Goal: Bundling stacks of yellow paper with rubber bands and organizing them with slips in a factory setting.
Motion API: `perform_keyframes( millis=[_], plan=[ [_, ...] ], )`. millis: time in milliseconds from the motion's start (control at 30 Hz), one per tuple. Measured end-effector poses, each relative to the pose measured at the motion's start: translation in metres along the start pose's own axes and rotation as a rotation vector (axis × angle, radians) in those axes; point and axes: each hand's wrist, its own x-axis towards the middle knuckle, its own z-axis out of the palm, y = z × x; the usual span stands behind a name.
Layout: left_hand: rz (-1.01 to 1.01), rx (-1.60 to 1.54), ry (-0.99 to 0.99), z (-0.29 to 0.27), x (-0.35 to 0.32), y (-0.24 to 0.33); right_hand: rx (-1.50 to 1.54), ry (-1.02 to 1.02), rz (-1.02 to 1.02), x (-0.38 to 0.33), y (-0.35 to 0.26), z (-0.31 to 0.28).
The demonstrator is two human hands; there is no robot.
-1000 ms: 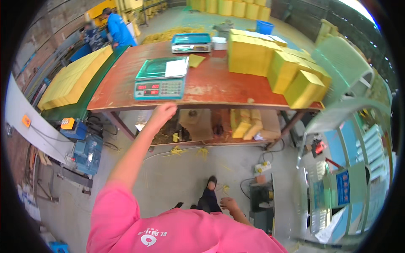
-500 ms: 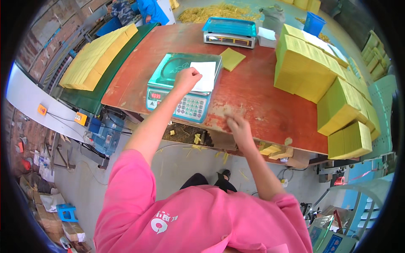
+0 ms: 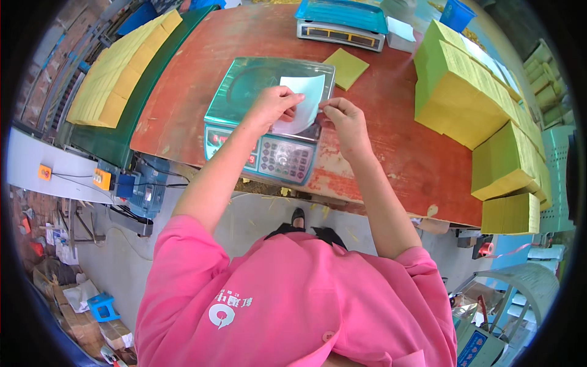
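A white sheet of paper [image 3: 310, 98], perhaps more than one, is over the green tray of a digital scale [image 3: 229, 101]. Its near end curls up, and its right edge lies beside my right hand [image 3: 347, 125]. The thumb and index finger of that hand are pinched together at this edge. My left hand [image 3: 276, 109] covers the paper's left edge with curled fingers, thumb and fingertips closed on it. The scale's keypad [image 3: 284, 158] shows below my hands, while my left forearm crosses part of its display.
A yellow-green sheet stack [image 3: 347, 68] lies right of the scale. Behind stands a second scale [image 3: 342, 27] beside a small box of white paper [image 3: 400, 33]. Yellow paper stacks [image 3: 458, 85] line the table's right side. More yellow stacks [image 3: 119, 73] rest on a green belt [image 3: 162, 76] at left.
My right hand has come up from the table's front edge to the paper's right edge. The paper, flat before, now bends upward at its near end. The view has shifted toward the table.
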Motion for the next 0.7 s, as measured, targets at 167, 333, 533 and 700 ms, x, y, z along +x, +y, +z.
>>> perform_keyframes(
  millis=[167,333,533,700],
  plan=[
    [-0.041,-0.124,-0.101,-0.011,0.005,-0.003,0.303,0.151,0.064,0.019,0.006,0.022],
    [-0.025,-0.219,-0.136,-0.013,0.006,-0.004,0.241,-0.031,0.033,0.021,-0.001,0.032],
    [-0.066,-0.254,-0.153,-0.018,0.008,-0.004,0.134,-0.015,0.001,0.021,-0.001,0.041],
    [-0.059,-0.283,-0.162,-0.019,0.01,-0.003,0.116,-0.007,0.008,0.022,-0.001,0.041]
  ],
)
